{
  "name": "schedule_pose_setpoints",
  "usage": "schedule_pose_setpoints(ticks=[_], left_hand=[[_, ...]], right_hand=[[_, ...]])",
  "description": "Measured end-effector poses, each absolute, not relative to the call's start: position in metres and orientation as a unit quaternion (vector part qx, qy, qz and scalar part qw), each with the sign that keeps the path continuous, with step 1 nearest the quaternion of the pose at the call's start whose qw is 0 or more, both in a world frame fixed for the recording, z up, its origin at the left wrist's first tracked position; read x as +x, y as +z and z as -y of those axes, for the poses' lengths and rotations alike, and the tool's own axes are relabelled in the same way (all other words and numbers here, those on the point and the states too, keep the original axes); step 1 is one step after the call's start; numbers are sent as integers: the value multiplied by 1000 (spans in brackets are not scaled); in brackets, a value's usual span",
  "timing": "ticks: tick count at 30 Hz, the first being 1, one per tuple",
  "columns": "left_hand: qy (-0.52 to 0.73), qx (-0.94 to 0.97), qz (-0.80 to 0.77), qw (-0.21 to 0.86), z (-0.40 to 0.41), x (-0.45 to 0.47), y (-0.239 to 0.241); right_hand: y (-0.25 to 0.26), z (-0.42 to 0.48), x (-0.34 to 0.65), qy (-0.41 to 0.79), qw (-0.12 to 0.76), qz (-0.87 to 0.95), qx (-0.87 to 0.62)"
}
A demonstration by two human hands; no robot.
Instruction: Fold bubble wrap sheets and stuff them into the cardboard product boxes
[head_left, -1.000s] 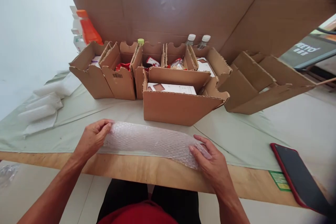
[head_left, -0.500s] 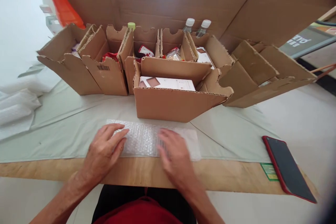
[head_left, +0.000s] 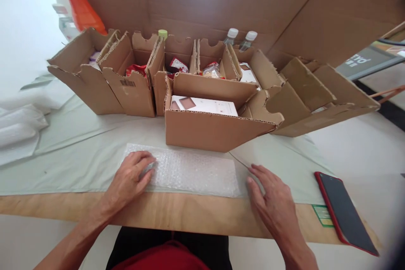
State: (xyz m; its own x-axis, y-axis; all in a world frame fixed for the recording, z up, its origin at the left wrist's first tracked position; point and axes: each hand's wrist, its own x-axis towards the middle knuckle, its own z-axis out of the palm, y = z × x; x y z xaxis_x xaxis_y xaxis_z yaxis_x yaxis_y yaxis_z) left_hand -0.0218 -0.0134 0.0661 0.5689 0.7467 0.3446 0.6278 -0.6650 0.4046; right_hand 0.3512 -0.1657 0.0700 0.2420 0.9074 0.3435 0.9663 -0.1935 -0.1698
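Observation:
A strip of clear bubble wrap [head_left: 196, 173] lies flat on the pale green cloth near the table's front edge. My left hand [head_left: 134, 175] rests on its left end, fingers apart and slightly curled, holding nothing. Beyond the strip's right end, my right hand [head_left: 270, 192] is spread over the cloth with nothing in it. Just behind the wrap stands a cardboard bin [head_left: 218, 130] with a white box [head_left: 205, 106] inside.
Several cardboard bins [head_left: 136, 97] with packets line the back. Bottles, one an orange bottle [head_left: 84, 10], stand behind them. More bubble wrap [head_left: 19, 130] is bunched at the left. A red-edged phone [head_left: 348, 213] lies right, partly over a green card [head_left: 322, 215].
My right hand has moved right, off the bubble wrap and onto the cloth beyond its end. My left hand stays at the left end. The view has shifted slightly.

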Motion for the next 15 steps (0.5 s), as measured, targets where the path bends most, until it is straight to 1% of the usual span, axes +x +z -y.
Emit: schedule_pose_setpoints(ticks=[3, 4, 6, 8, 11, 15], left_hand=[[254, 833, -491, 20, 13, -41, 71], [232, 817, -528, -10, 13, -48, 72], [183, 794, -579, -34, 16, -58, 70], [169, 788, -592, -19, 20, -60, 66], [208, 784, -585, 29, 24, -55, 63], [235, 745, -615, 109, 12, -61, 81]], right_hand=[[74, 141, 337, -57, 160, 646, -744], [73, 132, 332, -48, 152, 649, -744], [69, 118, 324, -37, 151, 644, -749], [67, 116, 321, -31, 174, 645, -743], [71, 136, 316, 0, 232, 638, -735], [79, 182, 286, 135, 284, 613, -725]])
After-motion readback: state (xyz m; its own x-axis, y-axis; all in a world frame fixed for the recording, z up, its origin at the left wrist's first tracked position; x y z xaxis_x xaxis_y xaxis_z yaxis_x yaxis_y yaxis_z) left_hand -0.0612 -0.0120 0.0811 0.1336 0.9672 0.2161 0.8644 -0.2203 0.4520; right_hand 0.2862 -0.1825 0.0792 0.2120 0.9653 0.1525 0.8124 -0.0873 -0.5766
